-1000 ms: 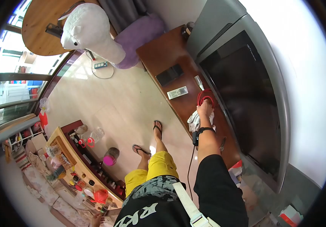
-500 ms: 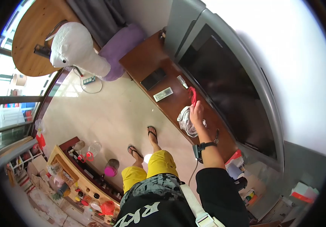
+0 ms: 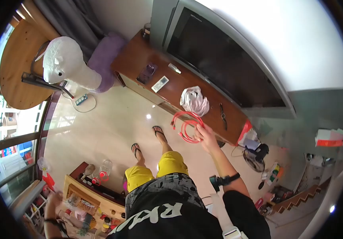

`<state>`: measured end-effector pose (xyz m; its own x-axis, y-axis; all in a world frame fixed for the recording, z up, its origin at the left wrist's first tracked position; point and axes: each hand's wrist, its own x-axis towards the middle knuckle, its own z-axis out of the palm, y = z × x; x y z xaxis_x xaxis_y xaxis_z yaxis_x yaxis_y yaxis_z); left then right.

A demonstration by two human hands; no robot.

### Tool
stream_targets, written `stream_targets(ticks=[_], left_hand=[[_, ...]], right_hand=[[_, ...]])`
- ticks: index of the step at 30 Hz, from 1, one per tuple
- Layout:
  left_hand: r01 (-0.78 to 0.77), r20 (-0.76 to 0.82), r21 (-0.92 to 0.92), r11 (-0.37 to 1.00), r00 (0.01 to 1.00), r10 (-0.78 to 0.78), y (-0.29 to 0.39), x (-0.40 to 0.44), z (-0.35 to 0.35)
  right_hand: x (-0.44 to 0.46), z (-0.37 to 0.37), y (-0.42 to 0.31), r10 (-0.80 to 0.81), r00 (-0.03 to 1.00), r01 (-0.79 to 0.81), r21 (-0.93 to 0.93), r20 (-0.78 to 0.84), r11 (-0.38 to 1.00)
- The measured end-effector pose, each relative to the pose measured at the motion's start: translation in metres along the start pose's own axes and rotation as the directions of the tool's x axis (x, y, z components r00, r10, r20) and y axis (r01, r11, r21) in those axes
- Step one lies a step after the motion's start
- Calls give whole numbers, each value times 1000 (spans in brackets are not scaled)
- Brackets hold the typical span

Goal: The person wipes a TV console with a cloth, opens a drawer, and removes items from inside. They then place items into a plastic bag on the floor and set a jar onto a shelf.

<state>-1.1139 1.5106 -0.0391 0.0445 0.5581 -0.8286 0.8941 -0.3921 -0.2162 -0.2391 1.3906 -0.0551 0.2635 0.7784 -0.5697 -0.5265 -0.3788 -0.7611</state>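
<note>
My right hand [image 3: 206, 137] is closed around a coiled red cable [image 3: 188, 114], whose loops hang beside the front edge of the brown TV cabinet [image 3: 215, 89]. A crumpled white cloth [image 3: 194, 101] lies on the cabinet just past the cable. Also on the cabinet are a wristwatch [image 3: 222, 116], a white remote control [image 3: 160, 84], a dark phone [image 3: 147, 73] and a small white tube [image 3: 174, 68]. My left hand [image 3: 54, 198] is at the lower left, above the cluttered wooden table; motion blur hides its fingers.
A large television [image 3: 227, 59] stands on the cabinet. A white plush alpaca [image 3: 66, 59] is at upper left near a round wooden table [image 3: 14, 67]. A power strip [image 3: 81, 99] lies on the floor. A fan [image 3: 255, 157] stands at right, and plastic bottles [image 3: 106, 166] at lower left.
My right hand has lifted the red cable off the cabinet and drawn it back toward me, and its loops now show. My left hand has come into view at lower left.
</note>
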Motion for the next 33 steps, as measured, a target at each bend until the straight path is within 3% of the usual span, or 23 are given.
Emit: stream_targets(ticks=[1, 2, 4, 5, 6, 7, 8, 9, 10, 11, 13, 15, 17, 19, 21, 23, 25, 27, 29, 30, 31, 32, 33], left_hand=[[-18, -143, -74, 997, 990, 7, -37, 35, -7], [102, -176, 331, 938, 983, -44, -45, 64, -39], [29, -301, 556, 830, 939, 169, -79, 111, -96], [91, -200, 532, 842, 980, 21, -85, 153, -128], [39, -409, 532, 846, 887, 216, -88, 180, -149], [-106, -427, 467, 878, 842, 328, -45, 190, -206], [-107, -202, 505, 856, 950, 238, 39, 170, -279], [-365, -432, 447, 817, 712, 554, 64, 189, -296], [-507, -354, 401, 763, 683, 639, 132, 189, -334], [-643, -387, 405, 650, 524, 759, 202, 183, -357], [-897, -308, 99, 430, 383, 871, 347, 162, -385], [-974, -299, -194, 119, 174, 938, 470, 153, -376], [-884, -295, -436, -169, -36, 955, 571, 154, -354], [-623, -205, -775, -109, 85, 975, 634, 150, -335], [-235, -325, -915, -328, -53, 944, 698, 166, -302], [-107, -422, -906, -409, 276, 864, 742, 155, -283], [-106, -436, -898, -426, 335, 835, 791, 174, -243], [-114, -448, -890, -441, 392, 803, 839, 209, -196], [-436, -566, -803, -405, 349, 746, 878, 251, -148], [-322, -401, -901, -291, 364, 840, 880, 256, -139], [-339, -411, -894, -294, 354, 840, 886, 264, -129], [-336, -419, -888, -315, 304, 856, 892, 272, -117], [-334, -429, -880, -337, 256, 867, 897, 281, -106]], right_hand=[[-21, -5, 5, 8, 1000, -9, -81, -19, 997], [-47, -12, 12, -4, 999, -2, -115, -52, 993], [-83, -11, 13, -45, 994, 30, -141, -103, 990], [-104, -5, 7, -30, 986, -23, -305, -166, 952], [-124, 1, 1, -15, 972, -96, -453, -234, 886], [-135, 3, -3, -13, 968, -104, -447, -251, 888], [-140, 4, -9, 9, 983, -113, -558, -184, 822], [-140, 6, -14, 38, 992, -107, -658, -118, 745], [-137, 14, -21, 65, 993, -114, -662, -97, 741], [-129, 16, -22, 66, 992, -118, -657, -104, 744], [-106, 16, -22, 189, 982, -146, -599, 10, 787], [-78, 20, -27, 215, 976, -164, -562, 25, 811], [-46, 6, -21, 142, 974, -108, -189, 175, 976], [-13, -8, -16, -50, 995, 56, -65, 86, 996], [11, -36, 6, -228, 973, 229, 46, -27, 972], [34, -73, 45, -424, 887, 447, 110, -183, 888], [54, -98, 91, -501, 834, 537, 132, -233, 833], [64, -112, 130, -491, 729, 559, 2, -477, 829], [62, -154, 176, -465, 765, 377, -275, -445, 884], [68, -178, 197, -545, 734, 393, -401, -405, 827], [74, -198, 211, -620, 700, 403, -521, -354, 753], [77, -217, 223, -635, 689, 420, -522, -349, 743], [79, -228, 229, -561, 742, 565, -107, -367, 818]])
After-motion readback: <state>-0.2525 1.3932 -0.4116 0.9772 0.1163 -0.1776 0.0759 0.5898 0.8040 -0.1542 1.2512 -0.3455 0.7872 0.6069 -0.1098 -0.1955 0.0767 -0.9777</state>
